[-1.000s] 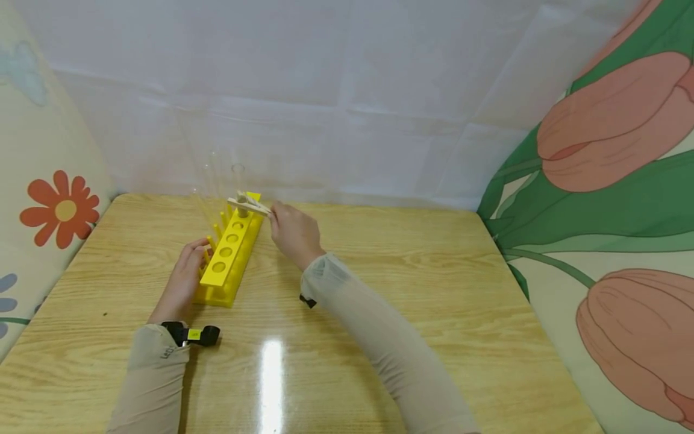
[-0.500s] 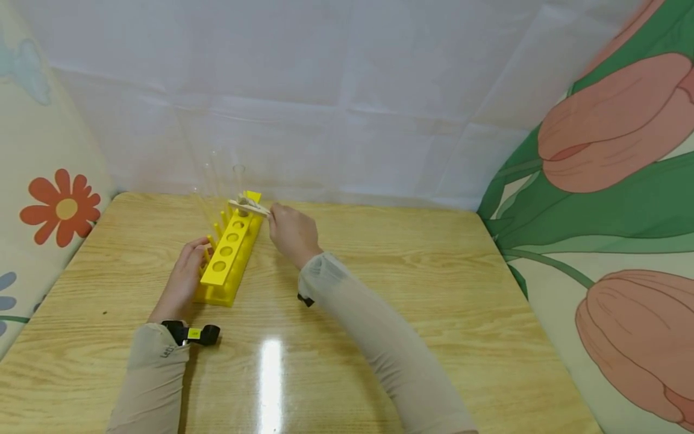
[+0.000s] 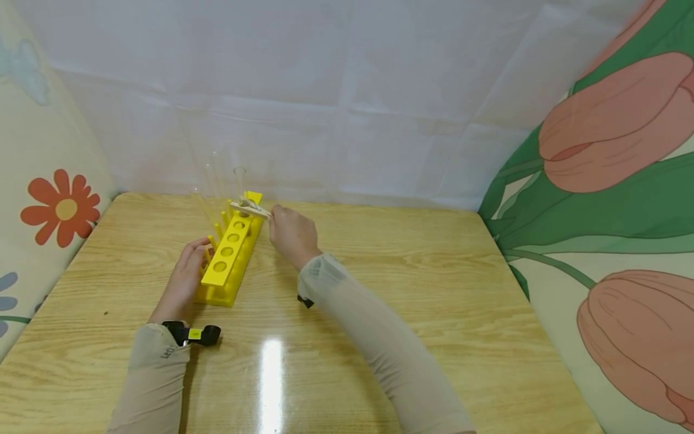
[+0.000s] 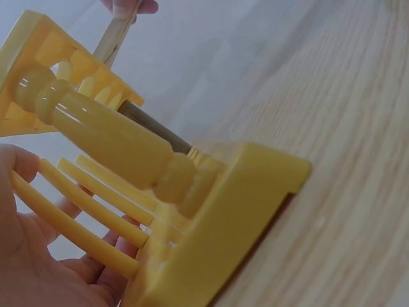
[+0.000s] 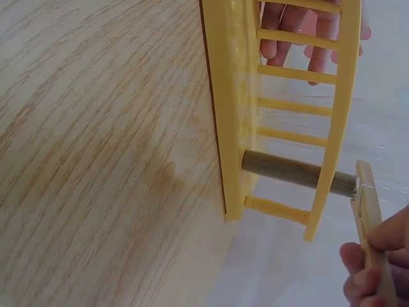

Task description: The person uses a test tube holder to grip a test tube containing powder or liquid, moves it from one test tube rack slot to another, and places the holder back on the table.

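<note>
A yellow test tube rack (image 3: 215,278) stands on the wooden table, with holes along its top bar and pegs along its left side. My left hand (image 3: 187,271) holds the rack at the near pegs (image 4: 83,233), its fingers curled behind them. My right hand (image 3: 294,235) grips the end of a wooden test tube clamp (image 5: 370,220). The clamp's jaws are closed round a glass test tube (image 5: 281,167) with grey-brown contents. This tube stands through the rack's farthest hole, its lower end at the base and its clear rim above the clamp.
Several clear, empty-looking test tubes (image 3: 205,205) lean up and away from the far pegs on the rack's left. A white cloth (image 3: 352,108) hangs behind the table, and flower-printed panels (image 3: 623,241) flank it. Each wrist carries a black camera (image 3: 203,335).
My right hand, the clamp and the tube in it have sunk very slightly toward the rack. The left hand and the rack have stayed in place.
</note>
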A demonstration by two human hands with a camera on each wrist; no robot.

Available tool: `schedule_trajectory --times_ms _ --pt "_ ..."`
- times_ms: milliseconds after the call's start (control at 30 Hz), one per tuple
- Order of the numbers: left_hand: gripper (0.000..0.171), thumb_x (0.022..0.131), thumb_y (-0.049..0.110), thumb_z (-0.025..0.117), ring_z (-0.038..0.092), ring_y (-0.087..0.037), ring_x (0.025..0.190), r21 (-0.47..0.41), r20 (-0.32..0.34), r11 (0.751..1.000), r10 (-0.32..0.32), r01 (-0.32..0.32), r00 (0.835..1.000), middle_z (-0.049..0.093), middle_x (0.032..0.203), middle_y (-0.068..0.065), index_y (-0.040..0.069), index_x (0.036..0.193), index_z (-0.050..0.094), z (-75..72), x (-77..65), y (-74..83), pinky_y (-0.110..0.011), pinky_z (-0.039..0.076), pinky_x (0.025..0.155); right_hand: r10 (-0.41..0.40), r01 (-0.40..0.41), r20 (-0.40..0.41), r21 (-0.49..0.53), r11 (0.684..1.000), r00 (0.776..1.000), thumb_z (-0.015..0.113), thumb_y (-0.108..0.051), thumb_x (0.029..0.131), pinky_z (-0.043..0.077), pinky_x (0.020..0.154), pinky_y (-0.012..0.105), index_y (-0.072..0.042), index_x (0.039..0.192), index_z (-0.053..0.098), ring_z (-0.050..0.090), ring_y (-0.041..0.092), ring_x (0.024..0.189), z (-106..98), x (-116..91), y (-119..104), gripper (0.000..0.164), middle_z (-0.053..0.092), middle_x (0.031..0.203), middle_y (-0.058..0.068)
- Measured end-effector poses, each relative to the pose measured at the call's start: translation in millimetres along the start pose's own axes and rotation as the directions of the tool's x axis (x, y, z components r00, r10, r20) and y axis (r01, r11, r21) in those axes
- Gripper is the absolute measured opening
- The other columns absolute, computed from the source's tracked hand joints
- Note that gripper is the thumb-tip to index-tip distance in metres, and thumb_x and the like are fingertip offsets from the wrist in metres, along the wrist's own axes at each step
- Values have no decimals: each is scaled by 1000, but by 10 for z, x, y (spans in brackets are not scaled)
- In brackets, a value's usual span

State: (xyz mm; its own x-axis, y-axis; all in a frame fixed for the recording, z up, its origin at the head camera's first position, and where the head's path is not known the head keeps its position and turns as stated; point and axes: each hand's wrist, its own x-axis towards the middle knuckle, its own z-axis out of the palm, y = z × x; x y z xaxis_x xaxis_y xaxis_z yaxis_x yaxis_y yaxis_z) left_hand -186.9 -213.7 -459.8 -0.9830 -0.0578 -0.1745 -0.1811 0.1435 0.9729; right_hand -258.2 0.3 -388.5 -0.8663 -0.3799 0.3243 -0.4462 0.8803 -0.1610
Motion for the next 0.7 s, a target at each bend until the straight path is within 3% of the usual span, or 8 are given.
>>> schedule_trajectory --times_ms 700 --pt "69 109 53 21 16 -43 148 20 9 1000 -11 11 1000 21 163 -24 10 162 15 -8 47 -41 -64 11 117 7 -6 -29 25 1000 1000 58 -24 104 33 39 18 -12 108 71 44 6 45 78 -9 22 18 65 74 -4"
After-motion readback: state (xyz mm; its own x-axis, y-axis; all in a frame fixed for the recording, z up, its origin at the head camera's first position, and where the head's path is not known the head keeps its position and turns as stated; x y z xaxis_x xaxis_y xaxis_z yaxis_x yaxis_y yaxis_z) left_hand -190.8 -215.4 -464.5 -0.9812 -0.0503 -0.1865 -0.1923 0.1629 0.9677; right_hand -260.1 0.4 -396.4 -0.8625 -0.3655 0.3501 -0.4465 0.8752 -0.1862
